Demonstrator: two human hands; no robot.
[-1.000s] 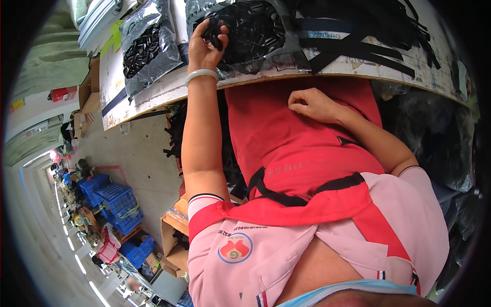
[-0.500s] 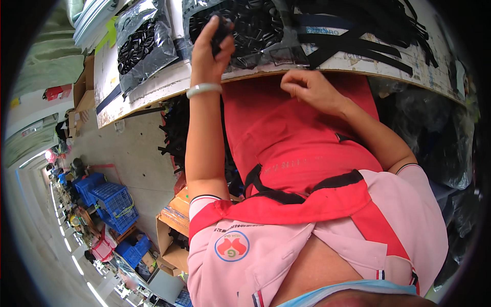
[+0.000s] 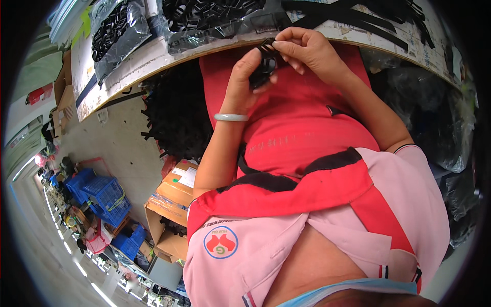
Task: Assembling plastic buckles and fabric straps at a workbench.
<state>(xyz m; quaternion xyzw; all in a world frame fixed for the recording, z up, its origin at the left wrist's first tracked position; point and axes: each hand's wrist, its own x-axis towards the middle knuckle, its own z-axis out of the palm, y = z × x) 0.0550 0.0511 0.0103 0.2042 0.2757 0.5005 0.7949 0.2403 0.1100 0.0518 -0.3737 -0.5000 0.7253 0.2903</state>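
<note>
- Left hand [image 3: 244, 77]: grasping black buckles [image 3: 264, 66] over the apron [image 3: 291, 112], just off the table's [image 3: 156, 61] front edge; the handful runs lengthwise toward that edge.
- Right hand [image 3: 314, 53]: pinching at their upper end, buckles to its left.
- Bag [image 3: 189, 43]: at the front edge; half a second ago the left hand was over it.

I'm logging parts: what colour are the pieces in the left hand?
The pieces in the left hand are black, best seen in the head view.
</note>
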